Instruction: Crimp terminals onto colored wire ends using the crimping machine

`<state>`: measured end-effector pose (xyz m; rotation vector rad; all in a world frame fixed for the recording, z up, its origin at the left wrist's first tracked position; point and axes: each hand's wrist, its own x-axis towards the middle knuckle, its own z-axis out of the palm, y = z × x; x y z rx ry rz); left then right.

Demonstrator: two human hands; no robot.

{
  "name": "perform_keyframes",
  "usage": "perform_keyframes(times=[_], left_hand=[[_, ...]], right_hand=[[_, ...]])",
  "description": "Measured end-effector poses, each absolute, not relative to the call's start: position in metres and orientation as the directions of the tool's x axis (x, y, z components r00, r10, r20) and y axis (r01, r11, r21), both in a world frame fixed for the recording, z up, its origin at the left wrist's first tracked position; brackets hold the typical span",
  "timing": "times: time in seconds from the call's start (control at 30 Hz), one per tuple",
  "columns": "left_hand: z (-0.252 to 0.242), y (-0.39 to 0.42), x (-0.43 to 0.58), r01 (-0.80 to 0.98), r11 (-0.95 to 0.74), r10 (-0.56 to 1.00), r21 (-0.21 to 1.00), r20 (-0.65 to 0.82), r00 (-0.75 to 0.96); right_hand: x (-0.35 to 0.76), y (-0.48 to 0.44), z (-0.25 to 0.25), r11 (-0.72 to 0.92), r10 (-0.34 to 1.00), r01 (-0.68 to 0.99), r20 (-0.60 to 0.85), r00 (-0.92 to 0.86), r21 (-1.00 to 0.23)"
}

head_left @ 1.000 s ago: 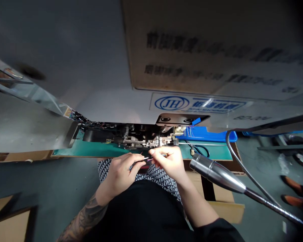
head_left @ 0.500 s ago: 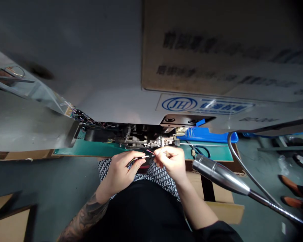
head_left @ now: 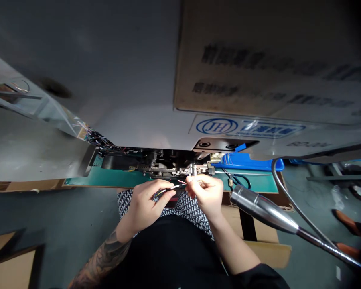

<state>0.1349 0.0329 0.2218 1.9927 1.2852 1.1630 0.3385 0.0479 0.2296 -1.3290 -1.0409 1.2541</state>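
My left hand (head_left: 147, 204) is closed in a pinch on a small bundle of thin coloured wires (head_left: 172, 188), whose ends stick out to the right. My right hand (head_left: 206, 193) is closed too, its fingertips pinching one of those wire ends close to the left hand. Both hands hover just in front of the metal tooling (head_left: 171, 168) of a grey machine (head_left: 144, 124) with a blue JH logo. The tooling sits on a green mat (head_left: 108, 180).
A blue tray (head_left: 246, 161) holding wires lies right of the tooling, with scissors (head_left: 239, 180) beside it. A chrome lamp head (head_left: 258, 208) on a flexible arm juts in at the right. A cardboard box (head_left: 270, 60) stands on the machine. More wires (head_left: 96, 139) hang at the left.
My right hand has shifted slightly right and up toward the tooling, still pinching a wire end. The left hand keeps its grip. The camera has swung a little to the left.
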Motion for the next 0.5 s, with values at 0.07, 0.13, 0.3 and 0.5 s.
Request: perform_keyframes(times=[0.07,0.13,0.3,0.5], left_hand=[[0.221,0.032,0.138,0.491,-0.437,0.897,0.754,0.403,0.179],[0.219,0.032,0.138,0.503,-0.439,0.895,0.744,0.414,0.169],[0.218,0.032,0.137,0.534,-0.425,0.896,0.731,0.425,0.131],[0.219,0.033,0.138,0.539,-0.456,0.878,0.708,0.458,0.14]], right_hand=[[0.332,0.047,0.231,-0.145,0.977,-0.048,-0.151,0.152,-0.988],[0.329,0.048,0.232,-0.162,0.971,-0.052,-0.168,0.169,-0.985],[0.326,0.05,0.229,-0.191,0.963,-0.04,-0.195,0.184,-0.981],[0.328,0.051,0.219,-0.176,0.968,-0.024,-0.177,0.179,-0.984]])
